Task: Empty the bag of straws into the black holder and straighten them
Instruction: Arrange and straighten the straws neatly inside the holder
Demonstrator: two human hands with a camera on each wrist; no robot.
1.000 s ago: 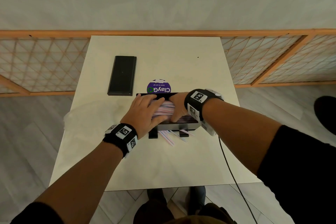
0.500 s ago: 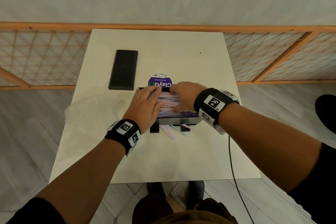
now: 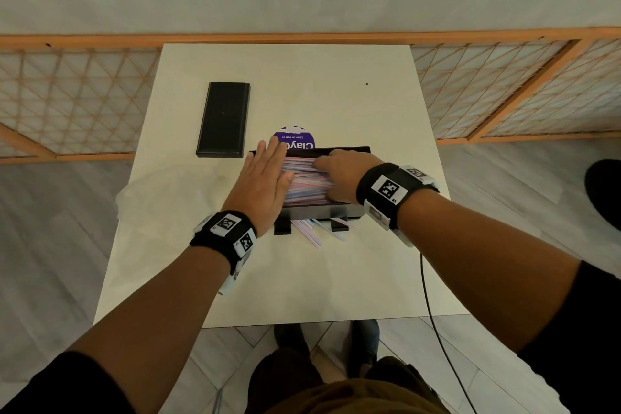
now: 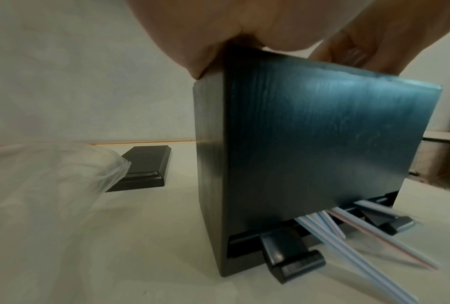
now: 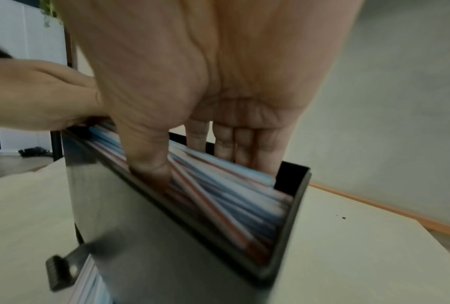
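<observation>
The black holder (image 3: 314, 212) stands mid-table, full of striped straws (image 3: 307, 183) lying lengthwise. My left hand (image 3: 268, 175) lies flat with straight fingers over the holder's left end and the straw ends; in the left wrist view its palm (image 4: 218, 30) rests on the holder's (image 4: 322, 133) top corner. My right hand (image 3: 332, 171) is at the right end. In the right wrist view its thumb (image 5: 148, 164) pushes down among the straws (image 5: 231, 195) while the fingers (image 5: 234, 144) reach down the far side. A few straws (image 3: 316, 232) poke out of the bottom slot.
A flat black lid (image 3: 223, 119) lies at the back left. A purple round sticker (image 3: 295, 139) sits just behind the holder. A clear plastic bag (image 3: 151, 191) lies crumpled on the table's left edge. A black cable (image 3: 425, 292) hangs off the table's front right.
My left hand has gone from cupped over the straws to flat with straight fingers at the holder's left end. My right hand has shifted right along the straws.
</observation>
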